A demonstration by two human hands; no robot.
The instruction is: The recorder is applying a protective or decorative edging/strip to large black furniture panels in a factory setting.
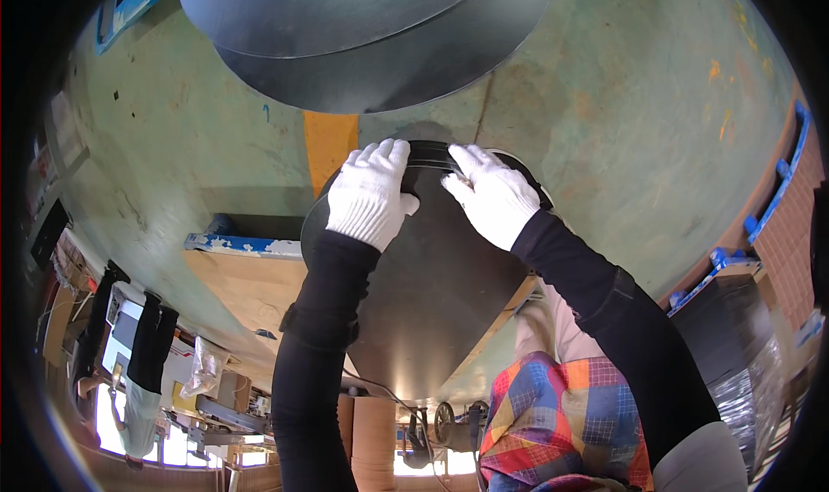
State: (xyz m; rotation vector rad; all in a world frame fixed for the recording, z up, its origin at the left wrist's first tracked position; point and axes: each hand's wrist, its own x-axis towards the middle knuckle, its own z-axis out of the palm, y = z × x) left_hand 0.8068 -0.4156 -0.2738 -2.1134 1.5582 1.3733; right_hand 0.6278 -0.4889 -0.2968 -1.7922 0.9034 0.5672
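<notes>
A dark, smooth black piece with a rounded far end (423,259) lies in front of me on a wooden board. Along its far edge runs a black ridged rim strip (429,155). My left hand (370,192), in a white knitted glove, lies flat on the left of that rim, fingers stretched forward and thumb apart. The rim's right part is in my right hand (496,197), also white-gloved, with index finger and thumb on either side of the strip. The undersides of the fingers are hidden. Black sleeves cover both forearms.
Beyond my hands stands a large dark round sheet-like piece (363,52) on the green floor, near a yellow floor stripe (331,147). A blue-edged wooden board (246,272) is at left. Wrapped dark goods (730,328) stand at right. Another person (142,397) is at far left.
</notes>
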